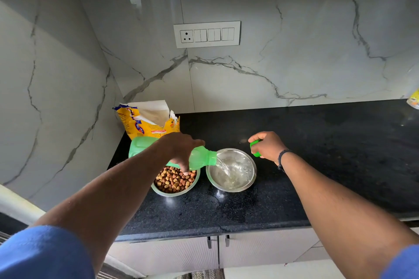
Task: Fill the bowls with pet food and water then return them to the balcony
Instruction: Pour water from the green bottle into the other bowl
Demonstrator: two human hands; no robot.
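Two steel bowls stand side by side on the black counter (317, 165). The left bowl (167, 192) is full of brown kibble. The right bowl (250, 184) holds some water. My left hand (181, 149) grips a green plastic bottle (201, 158), tipped on its side above the kibble bowl, and water streams from its mouth into the right bowl. My right hand (268, 145) hovers just right of the water bowl and holds the green bottle cap (255, 148).
An opened yellow pet food bag (147, 120) stands in the counter's back left corner, behind the bottle. A switch panel (206, 34) sits on the marble wall. A yellow object (413, 99) shows at the far right edge. Cabinet doors with handles (217, 241) lie below the counter.
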